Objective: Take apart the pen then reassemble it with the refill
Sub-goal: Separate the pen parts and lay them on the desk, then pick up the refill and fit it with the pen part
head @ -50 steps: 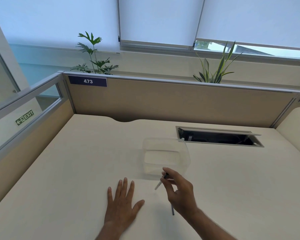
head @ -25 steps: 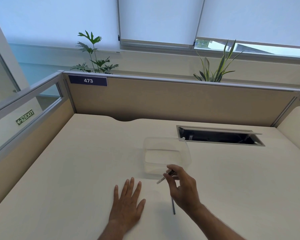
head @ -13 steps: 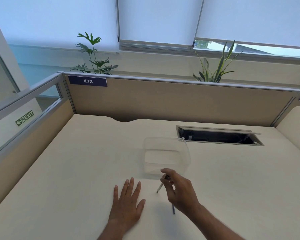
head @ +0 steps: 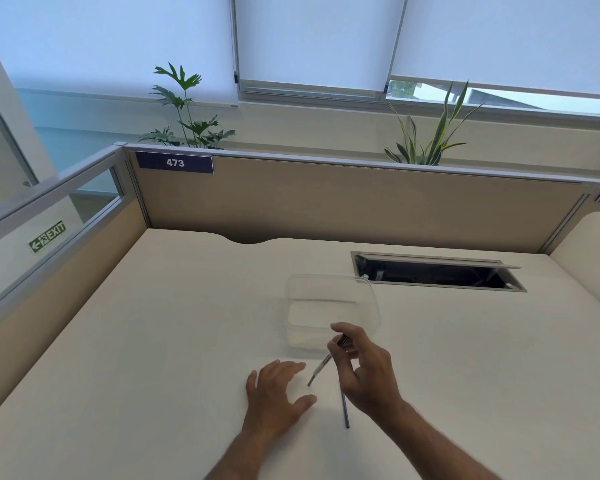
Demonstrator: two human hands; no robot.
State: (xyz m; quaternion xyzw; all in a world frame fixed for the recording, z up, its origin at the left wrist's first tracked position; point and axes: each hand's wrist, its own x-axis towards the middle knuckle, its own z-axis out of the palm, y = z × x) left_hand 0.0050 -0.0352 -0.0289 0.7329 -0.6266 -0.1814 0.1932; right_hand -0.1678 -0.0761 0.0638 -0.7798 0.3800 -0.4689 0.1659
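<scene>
My right hand (head: pixel 364 370) pinches a slim pen (head: pixel 321 367) between thumb and fingers, its tip slanting down to the left just above the desk. My left hand (head: pixel 274 396) hovers a little over the desk with fingers loosely spread and lifted, empty, just left of the pen tip. A thin dark refill (head: pixel 345 412) lies on the desk beside and partly under my right hand.
A clear plastic box (head: pixel 329 308) stands on the cream desk (head: pixel 153 341) just beyond my hands. An open cable hatch (head: pixel 433 273) is at the back right. Beige partition walls (head: pixel 326 202) enclose the desk at the back and left.
My left hand has lifted from lying flat and moved right toward the pen tip, fingers curling. My right hand has kept hold of the pen, tilting it slightly.
</scene>
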